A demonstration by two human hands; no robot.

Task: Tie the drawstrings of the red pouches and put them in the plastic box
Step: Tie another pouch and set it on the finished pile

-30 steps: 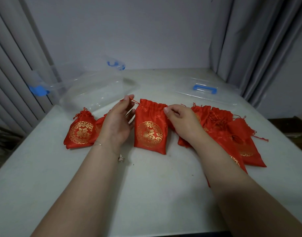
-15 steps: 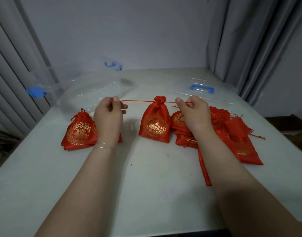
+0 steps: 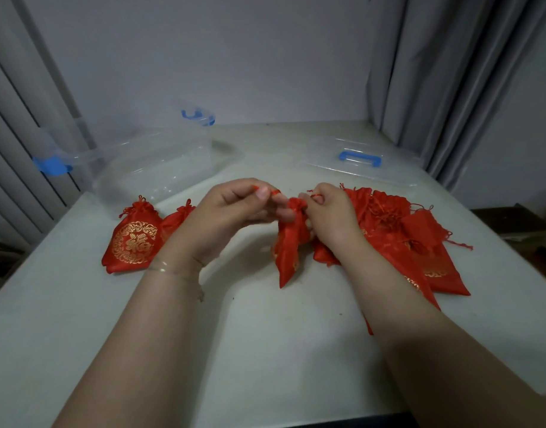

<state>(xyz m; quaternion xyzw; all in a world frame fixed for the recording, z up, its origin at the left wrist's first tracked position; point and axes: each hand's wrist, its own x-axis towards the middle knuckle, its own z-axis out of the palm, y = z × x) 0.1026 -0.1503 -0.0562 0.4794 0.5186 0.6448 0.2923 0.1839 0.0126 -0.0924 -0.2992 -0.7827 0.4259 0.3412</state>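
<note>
Item in hand: one red pouch [image 3: 288, 245], satin-like with gold print, its mouth gathered into a ruffled neck and the body hanging slack, lower corner at or just above the bench [image 3: 265, 350]. I read the lift as a way to keep the neck free while the knot is made. My left hand [image 3: 231, 211] has its fingers [image 3: 261, 193] pinched shut on a thin red drawstring [image 3: 255, 187]; my right hand [image 3: 330, 211] pinches the other end close beside the neck, lower fingers steadying the cloth. Both ends are drawn in near the neck, which I judge to be the start of the tying. Left of my left hand: two closed pouches [image 3: 132, 239] lying flat, the nearer showing a round gold emblem, the second half hidden behind my wrist. Right of and under my right hand: a loose heap of pouches [image 3: 420, 242], cords tangled, mouths mostly slack, evidently still waiting. Beyond my left hand: the plastic box [image 3: 154, 168], clear, rectangular, blue latches, standing open; I can see no pouch in it. Beyond my right hand: its clear lid [image 3: 358, 162], flat, blue handle up, kept aside so the box stays open for loading.
</note>
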